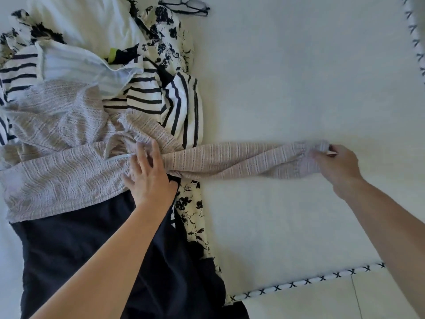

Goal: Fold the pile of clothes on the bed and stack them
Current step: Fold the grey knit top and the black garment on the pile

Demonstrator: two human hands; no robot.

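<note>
Head view: clothes pile (96, 93) on bed (299, 77), left half of frame. Beige knit top (59, 171) atop pile, sleeve (230, 157) stretched toward centre right. Left hand (149, 176) flat, fingers spread, pressing top at sleeve base. Right hand (338, 162) pinching cuff. Glasses (186, 5) top centre.

Both forearms are bare to the frame edge, the left hand (149, 178) and right hand (340, 164) without rings or sleeves.
</note>
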